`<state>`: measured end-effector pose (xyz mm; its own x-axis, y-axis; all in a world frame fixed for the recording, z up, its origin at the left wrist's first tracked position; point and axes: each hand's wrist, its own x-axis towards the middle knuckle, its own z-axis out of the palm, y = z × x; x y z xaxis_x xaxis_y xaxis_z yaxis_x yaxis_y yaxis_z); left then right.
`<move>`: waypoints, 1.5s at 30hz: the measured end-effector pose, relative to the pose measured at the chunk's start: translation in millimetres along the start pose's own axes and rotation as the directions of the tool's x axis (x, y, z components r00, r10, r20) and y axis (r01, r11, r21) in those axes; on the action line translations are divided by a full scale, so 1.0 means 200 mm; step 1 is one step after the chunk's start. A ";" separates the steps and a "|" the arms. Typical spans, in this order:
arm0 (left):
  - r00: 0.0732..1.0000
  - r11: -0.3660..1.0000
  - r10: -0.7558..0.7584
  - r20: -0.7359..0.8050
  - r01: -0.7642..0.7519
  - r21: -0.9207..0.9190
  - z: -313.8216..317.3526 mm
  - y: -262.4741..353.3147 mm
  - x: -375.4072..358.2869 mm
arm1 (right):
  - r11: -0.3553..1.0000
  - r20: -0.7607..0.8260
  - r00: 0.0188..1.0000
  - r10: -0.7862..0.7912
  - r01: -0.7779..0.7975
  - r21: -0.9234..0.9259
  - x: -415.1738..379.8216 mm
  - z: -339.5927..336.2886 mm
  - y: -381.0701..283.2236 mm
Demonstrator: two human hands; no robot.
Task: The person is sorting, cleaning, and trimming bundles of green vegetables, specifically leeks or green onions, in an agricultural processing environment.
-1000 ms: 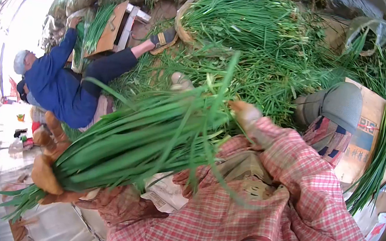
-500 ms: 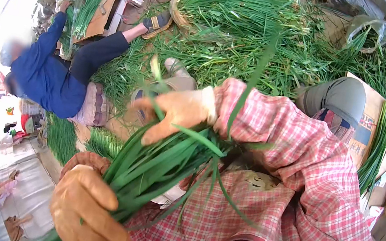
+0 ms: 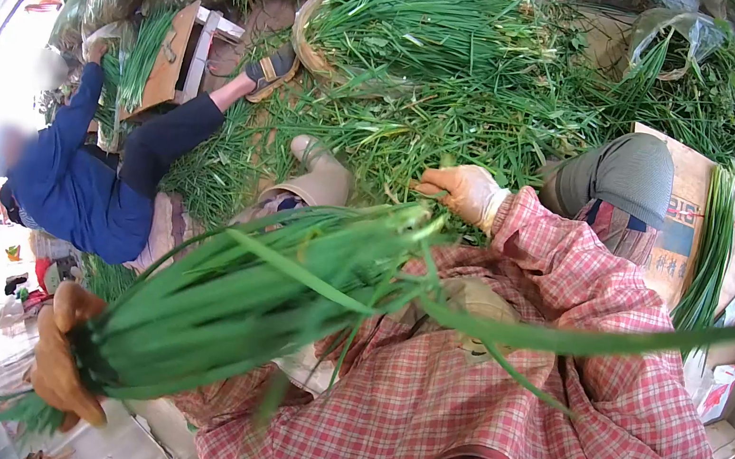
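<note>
At the lower left, my left hand [image 3: 64, 355], in an orange-brown glove, is closed round one end of a large bunch of long green leaves [image 3: 231, 304]. The bunch slants up to the right across my lap, its pale ends near the middle, slightly blurred. Just above and right of those ends is my right hand [image 3: 465, 192], gloved, with fingers curled together; what they hold, if anything, is too small to name. One long loose leaf [image 3: 599, 346] stretches from the bunch toward the right edge.
A heap of green stalks [image 3: 429, 23] lies beyond my hands, with loose leaves scattered over the floor. A co-worker in a blue jacket [image 3: 86, 185] sits at the left by a wooden stand [image 3: 170, 64]. At the right, a cardboard sheet [image 3: 679, 207] bears a thin bundle [image 3: 714, 246].
My left hand has moved left and slightly down with the bunch, which now lies stretched out. My right hand has moved right and up, off the leaves, and its fingers have closed.
</note>
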<state>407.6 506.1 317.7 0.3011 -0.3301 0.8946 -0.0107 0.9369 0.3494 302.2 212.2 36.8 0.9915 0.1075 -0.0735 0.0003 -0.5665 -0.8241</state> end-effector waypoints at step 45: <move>0.802 0.954 0.090 -0.591 0.101 0.282 -0.19 0.04 -0.28 | 0.834 -0.699 0.507 0.505 -0.494 0.245 -0.02 -0.32 0.87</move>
<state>426.1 536.8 259.3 0.8038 -0.1125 0.5842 -0.2490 0.8283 0.5020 306.4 60.9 -71.0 0.5936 -0.8025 -0.0608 -0.5211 -0.3258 -0.7888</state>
